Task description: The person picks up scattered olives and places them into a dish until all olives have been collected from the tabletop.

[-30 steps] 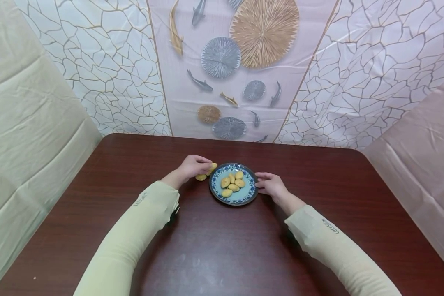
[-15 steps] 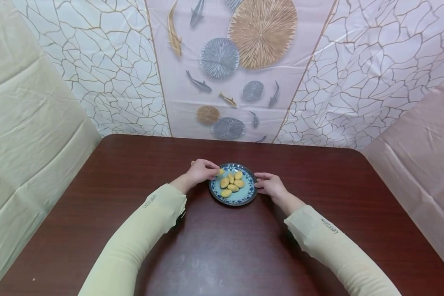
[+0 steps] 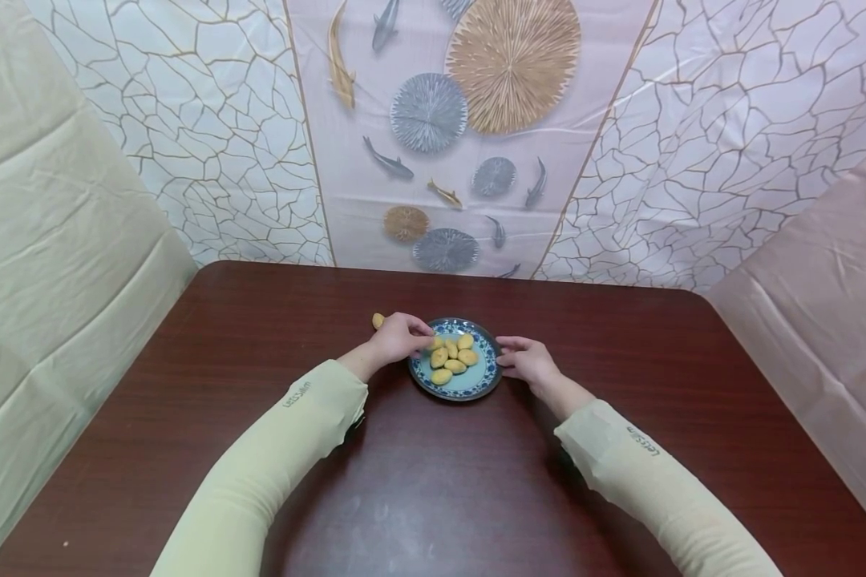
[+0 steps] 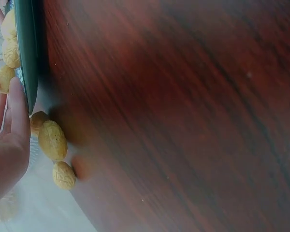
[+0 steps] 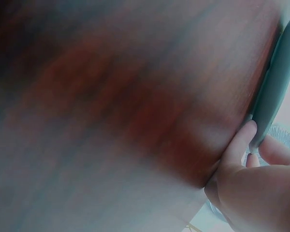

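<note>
A round plate [image 3: 422,377] with a blue floral rim and pale blue middle holds several small yellow potatoes [image 3: 455,366]. My left hand [image 3: 398,338] reaches over the plate's left rim, its fingertips pinching a wrinkled small potato [image 4: 6,79] beside the others. On the plate's right side, my right hand [image 3: 530,365] holds the rim, with the thumb and fingers around the plate's edge [image 5: 275,82] in the right wrist view. Behind my left hand lies another loose potato [image 3: 378,320]; the left wrist view shows more table potatoes [image 4: 53,140] close to the plate, partly overlapping one another.
A dark reddish-brown table [image 3: 433,481] bears the plate near its far edge. Behind it hangs a patterned cloth backdrop [image 3: 433,200] with fish and disc motifs. Pale cloth [image 3: 58,280] covers the left side, and a pinkish cloth [image 3: 823,304] stands at the right.
My left hand has carried a potato rightward from the table beside the plate to over the plate's left part. My right hand has stayed at the rim.
</note>
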A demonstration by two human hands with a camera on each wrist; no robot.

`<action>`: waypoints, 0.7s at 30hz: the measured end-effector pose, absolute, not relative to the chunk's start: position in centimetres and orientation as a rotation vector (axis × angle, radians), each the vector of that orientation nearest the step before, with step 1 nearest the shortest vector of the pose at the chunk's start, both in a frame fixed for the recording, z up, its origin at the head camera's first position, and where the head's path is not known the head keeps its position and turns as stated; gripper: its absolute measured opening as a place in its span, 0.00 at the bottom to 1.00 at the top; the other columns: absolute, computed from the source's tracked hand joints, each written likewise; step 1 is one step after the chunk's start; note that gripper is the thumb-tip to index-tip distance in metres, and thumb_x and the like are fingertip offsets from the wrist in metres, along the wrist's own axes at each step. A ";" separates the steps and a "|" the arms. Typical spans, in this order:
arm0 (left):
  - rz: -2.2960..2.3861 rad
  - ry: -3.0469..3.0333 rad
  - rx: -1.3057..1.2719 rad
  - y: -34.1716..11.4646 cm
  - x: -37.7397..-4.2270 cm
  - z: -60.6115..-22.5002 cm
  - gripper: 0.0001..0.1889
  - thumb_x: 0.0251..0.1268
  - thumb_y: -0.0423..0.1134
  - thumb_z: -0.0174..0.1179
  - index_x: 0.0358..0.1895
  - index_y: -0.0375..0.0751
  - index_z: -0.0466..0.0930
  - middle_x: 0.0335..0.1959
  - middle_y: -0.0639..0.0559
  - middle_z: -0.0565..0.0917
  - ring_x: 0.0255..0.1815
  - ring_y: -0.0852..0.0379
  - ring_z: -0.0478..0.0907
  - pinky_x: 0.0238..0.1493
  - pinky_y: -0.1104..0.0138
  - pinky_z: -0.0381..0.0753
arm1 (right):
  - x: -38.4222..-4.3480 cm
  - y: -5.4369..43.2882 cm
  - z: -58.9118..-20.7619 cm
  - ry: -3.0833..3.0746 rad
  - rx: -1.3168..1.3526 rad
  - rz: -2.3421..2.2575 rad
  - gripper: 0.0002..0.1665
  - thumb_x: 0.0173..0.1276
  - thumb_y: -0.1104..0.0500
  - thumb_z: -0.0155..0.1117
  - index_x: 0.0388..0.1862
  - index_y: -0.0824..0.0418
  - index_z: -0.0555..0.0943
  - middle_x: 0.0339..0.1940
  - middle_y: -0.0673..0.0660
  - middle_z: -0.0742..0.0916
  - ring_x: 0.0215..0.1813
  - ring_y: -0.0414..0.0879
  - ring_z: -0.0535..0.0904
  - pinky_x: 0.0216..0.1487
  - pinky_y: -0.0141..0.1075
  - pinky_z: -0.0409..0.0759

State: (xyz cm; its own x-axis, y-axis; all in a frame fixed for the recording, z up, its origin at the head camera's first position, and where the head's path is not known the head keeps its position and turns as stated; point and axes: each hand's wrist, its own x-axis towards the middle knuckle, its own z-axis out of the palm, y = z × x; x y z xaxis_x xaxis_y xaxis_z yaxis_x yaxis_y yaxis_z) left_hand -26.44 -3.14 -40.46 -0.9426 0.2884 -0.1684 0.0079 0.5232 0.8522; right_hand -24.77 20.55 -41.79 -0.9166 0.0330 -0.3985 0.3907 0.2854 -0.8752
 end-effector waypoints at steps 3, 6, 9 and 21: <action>1.348 2.496 0.267 -3.2 -26.4 -40.4 0.12 0.63 0.37 0.59 0.46 0.33 0.82 0.44 0.41 0.84 0.36 0.51 0.83 0.35 0.68 0.83 | -24.7 20.6 -41.8 2.253 0.385 -1.682 0.27 0.66 0.70 0.55 0.65 0.64 0.69 0.57 0.64 0.78 0.42 0.40 0.77 0.46 0.34 0.82; 1.328 2.502 0.278 -3.4 -26.4 -40.4 0.12 0.63 0.37 0.59 0.46 0.34 0.82 0.44 0.42 0.84 0.33 0.54 0.82 0.33 0.69 0.83 | -24.7 20.5 -41.8 2.250 0.387 -1.688 0.28 0.65 0.70 0.55 0.65 0.64 0.69 0.55 0.63 0.78 0.41 0.39 0.77 0.44 0.32 0.82; 1.331 2.502 0.280 -3.6 -26.5 -40.5 0.12 0.63 0.37 0.59 0.46 0.35 0.82 0.41 0.42 0.84 0.31 0.58 0.80 0.32 0.70 0.82 | -24.6 20.5 -41.8 2.246 0.385 -1.692 0.28 0.65 0.71 0.55 0.65 0.64 0.69 0.55 0.63 0.78 0.40 0.39 0.77 0.43 0.32 0.82; 1.491 2.459 0.167 -5.4 -27.3 -40.1 0.13 0.63 0.39 0.59 0.47 0.37 0.82 0.37 0.41 0.83 0.26 0.57 0.76 0.28 0.69 0.80 | -24.7 20.6 -41.7 2.239 0.375 -1.703 0.28 0.65 0.71 0.55 0.65 0.66 0.69 0.51 0.60 0.78 0.40 0.38 0.76 0.43 0.31 0.82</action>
